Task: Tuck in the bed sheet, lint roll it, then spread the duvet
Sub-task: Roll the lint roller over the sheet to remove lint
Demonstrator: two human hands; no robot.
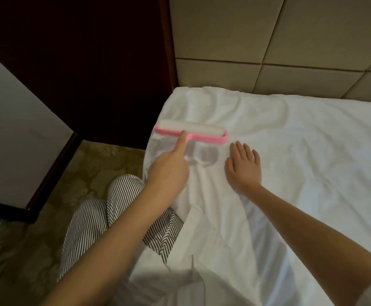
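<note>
Pink-framed lint roller (191,129) on wrinkled white sheet (301,162).

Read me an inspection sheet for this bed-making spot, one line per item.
Surface: white bed sheet, wrinkled; its near side hangs in loose folds.
Job's things: pink lint roller resting on the sheet near the bed's corner.
Clutter: nothing seen.
Hands: left hand grips the roller's handle, forefinger stretched toward the frame; right hand lies flat on the sheet beside it.
Cables: nothing seen.
Surroundings: padded headboard, dark wood panel, patterned carpet.
</note>
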